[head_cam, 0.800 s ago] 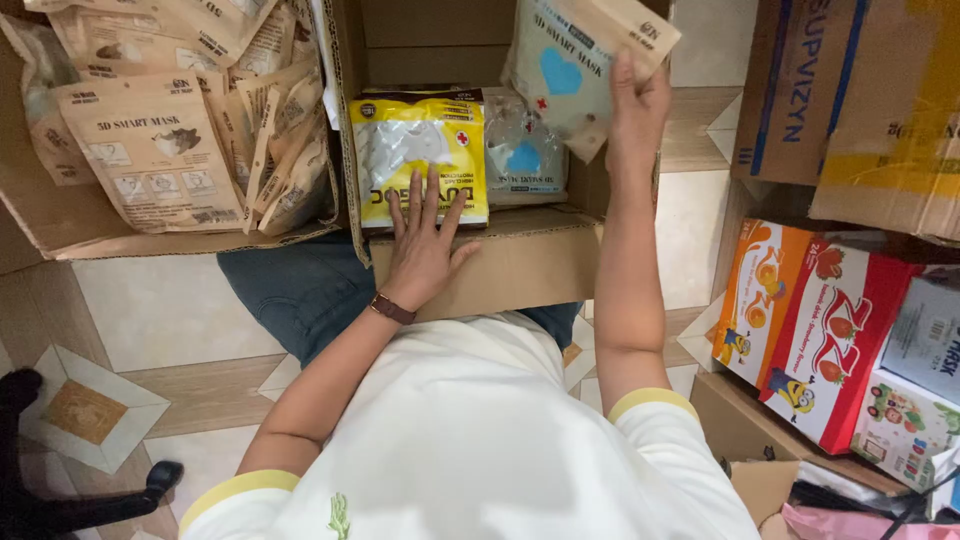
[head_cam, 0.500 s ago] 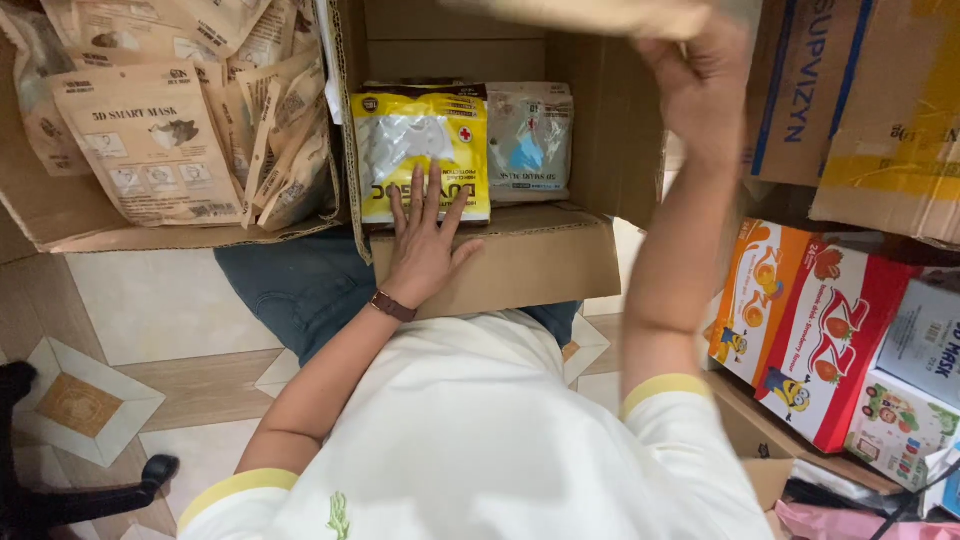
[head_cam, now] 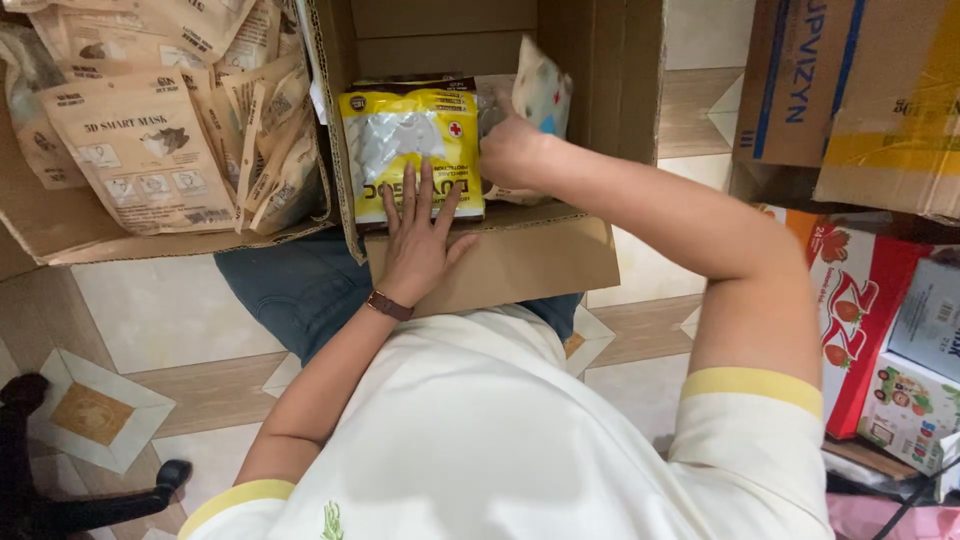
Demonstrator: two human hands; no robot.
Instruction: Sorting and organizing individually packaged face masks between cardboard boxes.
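On a tiled floor (head_cam: 160, 310) sits an open carton (head_cam: 500, 262); the left hand (head_cam: 418, 245) lies flat, fingers spread, on a yellow pack (head_cam: 410, 150) inside it, while the right hand (head_cam: 510, 150) grips a pale pack (head_cam: 540, 95) standing beside the yellow one

We see a floor (head_cam: 160, 320) of pale tiles with small brown diamonds. Left of the floor's big diamond stands a black chair leg (head_cam: 60, 500). Far right of it, cardboard boxes (head_cam: 850, 90) and bright red cartons (head_cam: 860, 300) are stacked.
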